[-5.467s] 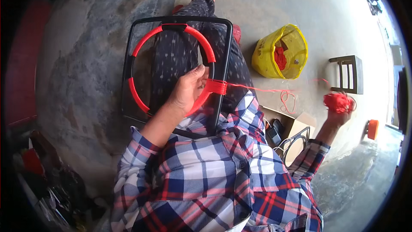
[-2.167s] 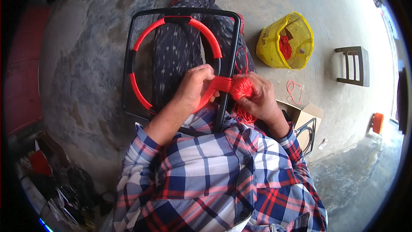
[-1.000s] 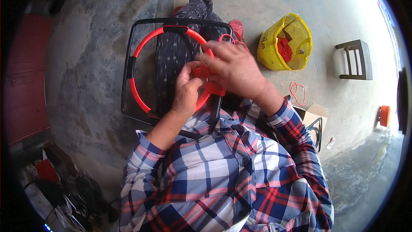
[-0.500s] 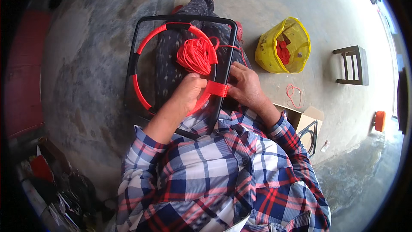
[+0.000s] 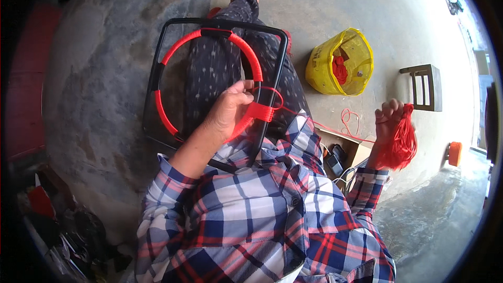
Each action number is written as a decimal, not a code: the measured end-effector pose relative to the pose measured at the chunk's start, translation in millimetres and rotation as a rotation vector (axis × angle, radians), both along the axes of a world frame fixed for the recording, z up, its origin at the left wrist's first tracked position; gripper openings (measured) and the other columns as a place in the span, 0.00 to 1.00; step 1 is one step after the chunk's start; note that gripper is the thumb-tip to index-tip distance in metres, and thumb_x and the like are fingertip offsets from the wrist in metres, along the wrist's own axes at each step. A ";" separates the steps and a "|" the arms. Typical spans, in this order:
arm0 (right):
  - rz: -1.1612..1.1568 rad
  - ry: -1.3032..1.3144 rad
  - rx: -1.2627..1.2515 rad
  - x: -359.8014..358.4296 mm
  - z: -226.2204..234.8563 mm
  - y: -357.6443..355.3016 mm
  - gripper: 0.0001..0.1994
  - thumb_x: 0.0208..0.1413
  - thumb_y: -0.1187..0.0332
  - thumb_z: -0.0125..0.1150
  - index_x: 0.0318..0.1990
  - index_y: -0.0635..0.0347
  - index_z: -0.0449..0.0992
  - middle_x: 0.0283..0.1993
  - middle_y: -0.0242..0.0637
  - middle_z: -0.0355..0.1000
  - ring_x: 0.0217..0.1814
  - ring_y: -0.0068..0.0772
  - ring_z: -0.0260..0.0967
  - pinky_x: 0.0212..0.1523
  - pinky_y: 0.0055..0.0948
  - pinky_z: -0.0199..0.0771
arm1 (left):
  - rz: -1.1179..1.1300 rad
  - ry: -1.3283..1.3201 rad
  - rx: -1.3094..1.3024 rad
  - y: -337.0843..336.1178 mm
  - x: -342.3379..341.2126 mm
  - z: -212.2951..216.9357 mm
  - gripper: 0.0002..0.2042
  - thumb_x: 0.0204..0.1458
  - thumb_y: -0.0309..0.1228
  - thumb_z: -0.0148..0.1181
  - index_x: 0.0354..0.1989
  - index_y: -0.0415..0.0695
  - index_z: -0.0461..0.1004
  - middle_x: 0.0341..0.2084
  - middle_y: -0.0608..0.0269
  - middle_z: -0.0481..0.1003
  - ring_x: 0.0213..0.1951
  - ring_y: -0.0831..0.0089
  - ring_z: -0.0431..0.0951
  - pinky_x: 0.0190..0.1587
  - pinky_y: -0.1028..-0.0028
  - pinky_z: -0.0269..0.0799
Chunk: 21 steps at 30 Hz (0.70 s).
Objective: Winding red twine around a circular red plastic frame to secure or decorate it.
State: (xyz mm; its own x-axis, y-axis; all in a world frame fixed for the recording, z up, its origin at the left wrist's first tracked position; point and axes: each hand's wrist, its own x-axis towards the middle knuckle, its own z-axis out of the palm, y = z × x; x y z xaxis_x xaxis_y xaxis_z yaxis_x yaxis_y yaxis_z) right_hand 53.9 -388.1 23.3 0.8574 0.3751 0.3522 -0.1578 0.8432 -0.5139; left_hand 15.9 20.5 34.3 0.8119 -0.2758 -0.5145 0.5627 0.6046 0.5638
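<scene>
A black rectangular frame [image 5: 148,93] with a round inner ring rests on my lap. Red cord is wrapped round several stretches of the ring [image 5: 248,55], with black bare parts between. A red wrapped band [image 5: 260,111] joins the ring to the frame's right bar. Beside that band, the fingers of my left hand [image 5: 230,107] pinch the red cord against the ring, and a small loop curves out from them. Out to the right, my right hand [image 5: 388,120] is closed on the hank of red cord [image 5: 401,144], which hangs down. A strand runs between the hank and the frame.
A yellow bucket [image 5: 319,68] with red cord inside stands on the floor at the right. Near it are a dark stool [image 5: 434,88], an open cardboard box [image 5: 358,156] and an orange-red object [image 5: 454,154]. Clutter [image 5: 68,230] fills the lower left.
My right hand has left the frame's right bar and swung far right, taking the hank out of the ring. My left hand has shifted up slightly beside the band.
</scene>
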 end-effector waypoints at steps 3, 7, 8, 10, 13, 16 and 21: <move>-0.306 0.260 -0.206 -0.6 7.9 1.8 0.22 0.57 0.58 0.52 0.55 0.63 0.67 0.50 0.41 0.70 0.45 0.36 0.70 0.42 0.38 0.76 | 0.011 -0.018 -0.009 -0.4 0.9 1.6 0.16 0.50 0.27 0.48 0.49 0.43 0.67 0.33 0.61 0.77 0.30 0.72 0.79 0.22 0.78 0.71; -0.162 0.344 -0.678 -12.5 26.7 133.6 0.17 0.57 0.71 0.54 0.53 0.63 0.69 0.42 0.39 0.73 0.35 0.27 0.73 0.36 0.25 0.75 | -0.099 -0.084 0.060 4.2 -2.1 -3.2 0.14 0.49 0.27 0.51 0.45 0.42 0.68 0.34 0.61 0.77 0.29 0.73 0.79 0.23 0.79 0.73; -0.103 0.279 -0.806 -16.0 18.2 160.5 0.15 0.55 0.74 0.56 0.50 0.64 0.69 0.38 0.38 0.73 0.34 0.26 0.72 0.34 0.24 0.74 | -0.124 -0.096 0.057 3.8 -3.2 -2.5 0.12 0.49 0.27 0.53 0.43 0.41 0.69 0.34 0.60 0.77 0.29 0.73 0.79 0.24 0.79 0.73; -0.041 0.214 -0.921 -18.8 12.7 179.6 0.13 0.53 0.77 0.58 0.47 0.64 0.70 0.34 0.37 0.73 0.33 0.24 0.72 0.33 0.23 0.73 | -0.122 -0.107 0.111 2.7 -6.9 -2.8 0.12 0.48 0.27 0.55 0.42 0.41 0.69 0.32 0.61 0.77 0.29 0.74 0.79 0.24 0.80 0.73; 0.081 0.012 -1.025 -18.7 29.2 178.9 0.10 0.51 0.81 0.58 0.42 0.62 0.69 0.29 0.33 0.70 0.29 0.22 0.70 0.29 0.23 0.72 | -0.105 -0.164 0.137 3.8 -8.3 -12.2 0.11 0.48 0.27 0.59 0.40 0.41 0.69 0.31 0.61 0.77 0.28 0.76 0.78 0.25 0.82 0.72; 0.004 0.292 -0.824 -19.9 43.0 161.8 0.09 0.50 0.78 0.60 0.37 0.61 0.67 0.25 0.29 0.67 0.23 0.20 0.66 0.24 0.22 0.68 | -0.091 -0.073 0.090 4.0 -9.7 -7.7 0.07 0.50 0.24 0.60 0.36 0.41 0.69 0.28 0.61 0.76 0.27 0.75 0.78 0.24 0.79 0.74; 0.095 0.369 -0.696 -40.8 57.8 179.2 0.10 0.47 0.79 0.59 0.38 0.62 0.67 0.26 0.31 0.68 0.23 0.22 0.66 0.23 0.21 0.67 | -0.147 -0.072 0.143 3.2 -9.6 -16.2 0.06 0.51 0.25 0.60 0.35 0.41 0.70 0.29 0.61 0.77 0.28 0.75 0.78 0.25 0.78 0.74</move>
